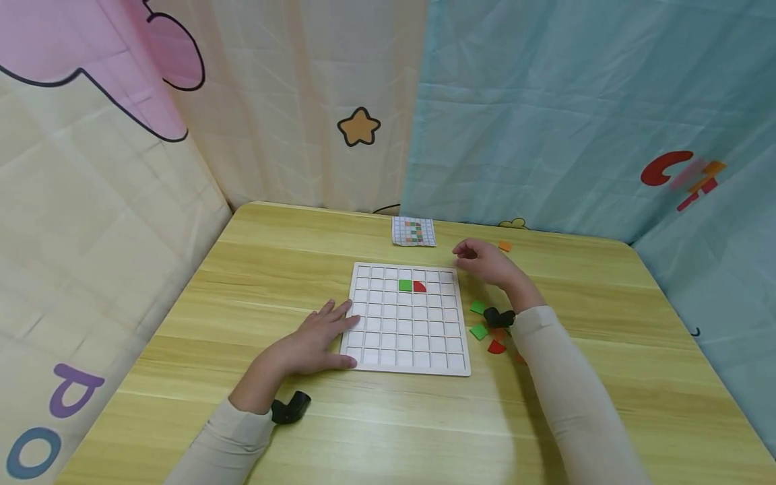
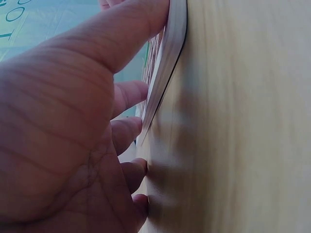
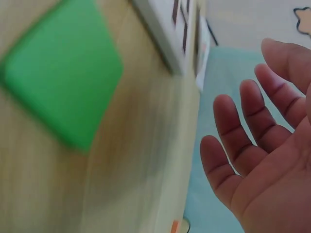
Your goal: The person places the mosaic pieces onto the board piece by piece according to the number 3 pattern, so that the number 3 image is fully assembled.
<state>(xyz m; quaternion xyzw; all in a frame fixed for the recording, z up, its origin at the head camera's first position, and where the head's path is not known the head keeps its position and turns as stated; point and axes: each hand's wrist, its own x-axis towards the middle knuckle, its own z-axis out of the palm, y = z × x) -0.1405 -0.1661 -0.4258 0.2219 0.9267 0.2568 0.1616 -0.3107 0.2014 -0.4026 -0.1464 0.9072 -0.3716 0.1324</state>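
Observation:
A white grid board (image 1: 400,330) lies on the table, with a green square tile (image 1: 405,285) and a red quarter-round tile (image 1: 419,287) side by side in an upper row. My left hand (image 1: 312,342) is spread at the board's left side; its thumb and some fingertips rest on the edge, while other fingertips touch the wood in the left wrist view. Above the table, off the board's upper right corner, my right hand (image 1: 485,261) hovers with loosely bent fingers. No piece shows in its palm (image 3: 272,189) in the right wrist view.
Loose tiles lie right of the board beneath my right forearm: green squares (image 1: 479,331), a red quarter-round (image 1: 496,347) and orange bits, partly hidden. An orange tile (image 1: 504,246) sits farther back. A printed pattern card (image 1: 413,232) lies behind the board, near the curtain (image 1: 521,135).

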